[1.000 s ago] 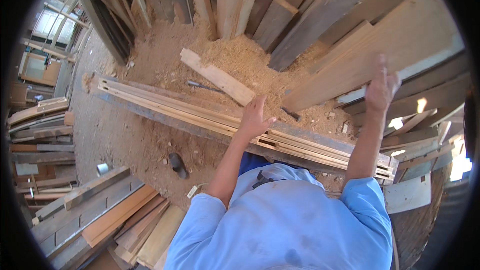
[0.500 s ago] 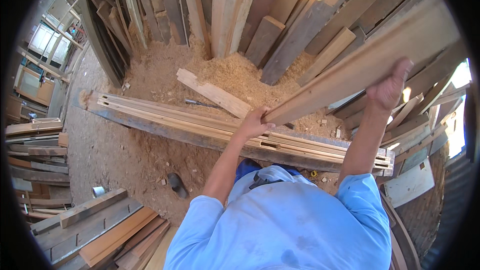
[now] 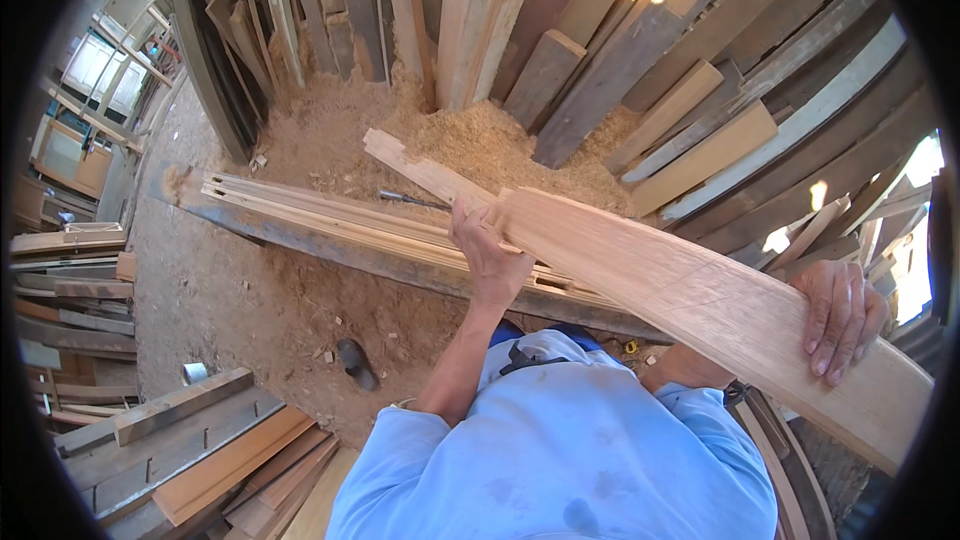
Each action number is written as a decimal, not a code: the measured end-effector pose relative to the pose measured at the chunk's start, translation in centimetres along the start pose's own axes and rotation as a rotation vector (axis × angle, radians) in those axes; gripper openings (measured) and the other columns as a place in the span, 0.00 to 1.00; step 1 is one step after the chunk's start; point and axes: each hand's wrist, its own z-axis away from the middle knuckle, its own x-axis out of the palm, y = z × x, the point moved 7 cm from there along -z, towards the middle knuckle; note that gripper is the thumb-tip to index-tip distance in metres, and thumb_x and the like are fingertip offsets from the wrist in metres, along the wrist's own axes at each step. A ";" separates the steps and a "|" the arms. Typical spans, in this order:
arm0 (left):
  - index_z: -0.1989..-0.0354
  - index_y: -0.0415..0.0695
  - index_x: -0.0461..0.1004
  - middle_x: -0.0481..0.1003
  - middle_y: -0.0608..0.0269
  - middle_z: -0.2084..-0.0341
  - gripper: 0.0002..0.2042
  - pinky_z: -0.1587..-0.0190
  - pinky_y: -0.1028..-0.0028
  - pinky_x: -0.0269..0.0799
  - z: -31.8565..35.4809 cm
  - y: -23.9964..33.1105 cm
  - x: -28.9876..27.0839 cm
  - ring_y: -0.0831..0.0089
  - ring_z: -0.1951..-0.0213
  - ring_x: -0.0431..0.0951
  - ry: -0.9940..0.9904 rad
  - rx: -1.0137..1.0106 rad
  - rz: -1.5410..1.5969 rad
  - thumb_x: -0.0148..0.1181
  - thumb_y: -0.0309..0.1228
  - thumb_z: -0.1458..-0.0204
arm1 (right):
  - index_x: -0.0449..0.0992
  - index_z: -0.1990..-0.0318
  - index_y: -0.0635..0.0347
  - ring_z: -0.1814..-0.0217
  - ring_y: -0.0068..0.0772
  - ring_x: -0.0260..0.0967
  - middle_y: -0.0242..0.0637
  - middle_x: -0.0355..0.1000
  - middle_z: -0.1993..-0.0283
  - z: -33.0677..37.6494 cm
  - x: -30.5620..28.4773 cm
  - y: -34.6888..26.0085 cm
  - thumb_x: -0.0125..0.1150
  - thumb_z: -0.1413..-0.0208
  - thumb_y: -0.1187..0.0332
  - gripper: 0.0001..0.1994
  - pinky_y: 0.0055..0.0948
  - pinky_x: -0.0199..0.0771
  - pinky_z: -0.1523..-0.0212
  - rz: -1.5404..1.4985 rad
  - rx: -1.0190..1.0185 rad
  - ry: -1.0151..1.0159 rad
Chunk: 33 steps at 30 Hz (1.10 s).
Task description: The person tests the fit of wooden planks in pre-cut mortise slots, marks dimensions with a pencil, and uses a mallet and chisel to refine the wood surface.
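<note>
A wide pale wooden board [image 3: 660,275] slants across the right side, its broad face turned up and its far right end cut off by the picture's rim. My left hand [image 3: 490,252] grips its left end. Farther along, my right hand [image 3: 843,320] is closed over the board with the fingers lying across its face. Beneath it, long grooved wooden strips [image 3: 330,223] rest side by side on a low dark beam [image 3: 290,252]; the board covers their right part. Beyond my left hand lie a thin dark metal tool [image 3: 412,199] and a notched pale plank [image 3: 415,166].
Many planks [image 3: 460,30] lean upright along the far side, with sawdust and shavings [image 3: 475,140] at their feet. Stacked boards [image 3: 210,450] lie at the lower left. A dark sandal-like item [image 3: 356,364] and a white roll [image 3: 194,373] are on the dirt floor.
The board has swung down and toward me on the right, turning from edge-on to broad face up. My right hand lowered with it; my left hand shifted slightly at its end.
</note>
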 end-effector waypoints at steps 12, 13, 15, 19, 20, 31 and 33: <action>0.40 0.38 0.57 0.59 0.40 0.41 0.45 0.34 0.42 0.49 1.9 0.2 1.7 0.39 0.32 0.54 -0.147 0.033 -0.070 0.79 0.37 0.66 | 0.71 0.66 0.59 0.72 0.32 0.83 0.42 0.82 0.72 2.1 -0.9 -2.1 0.54 0.36 0.75 0.04 0.29 0.84 0.67 0.187 0.053 0.165; 0.40 0.38 0.57 0.60 0.40 0.41 0.45 0.34 0.42 0.48 1.9 0.4 1.8 0.39 0.32 0.54 -0.156 0.042 -0.071 0.80 0.37 0.66 | 0.71 0.65 0.59 0.72 0.32 0.83 0.41 0.81 0.73 2.3 -0.9 -2.3 0.54 0.35 0.74 0.04 0.29 0.84 0.68 0.206 0.034 0.184; 0.40 0.39 0.58 0.61 0.41 0.42 0.44 0.33 0.43 0.48 1.9 0.9 2.0 0.41 0.32 0.54 -0.163 0.064 -0.053 0.79 0.36 0.66 | 0.71 0.65 0.59 0.73 0.32 0.82 0.41 0.81 0.73 2.4 -0.9 -2.4 0.54 0.35 0.73 0.05 0.29 0.83 0.69 0.218 0.027 0.209; 0.43 0.42 0.67 0.69 0.47 0.45 0.36 0.35 0.49 0.56 2.6 0.1 3.1 0.49 0.35 0.63 -0.318 0.112 0.030 0.78 0.31 0.64 | 0.71 0.63 0.59 0.70 0.32 0.81 0.40 0.81 0.71 2.4 -1.2 -1.9 0.55 0.35 0.71 0.04 0.32 0.82 0.64 0.229 0.081 0.263; 0.44 0.43 0.70 0.71 0.49 0.46 0.34 0.36 0.52 0.60 3.0 -0.3 3.6 0.51 0.36 0.66 -0.397 0.124 0.053 0.77 0.29 0.63 | 0.70 0.64 0.58 0.70 0.31 0.78 0.37 0.79 0.73 2.5 -1.7 -2.2 0.55 0.35 0.70 0.04 0.32 0.78 0.63 0.272 0.096 0.353; 0.43 0.42 0.73 0.80 0.55 0.53 0.25 0.45 0.67 0.71 4.0 -2.6 9.3 0.67 0.49 0.77 -1.112 -0.269 0.416 0.72 0.25 0.51 | 0.76 0.46 0.60 0.48 0.34 0.76 0.43 0.77 0.47 -0.1 -6.6 2.1 0.66 0.41 0.48 0.26 0.36 0.77 0.47 1.125 0.023 0.990; 0.42 0.42 0.72 0.80 0.52 0.52 0.25 0.44 0.64 0.70 4.5 -2.7 9.2 0.61 0.47 0.77 -1.099 -0.284 0.490 0.70 0.26 0.49 | 0.76 0.46 0.62 0.48 0.34 0.76 0.42 0.77 0.47 -0.5 -8.1 3.5 0.66 0.40 0.49 0.26 0.37 0.76 0.45 1.069 0.078 0.959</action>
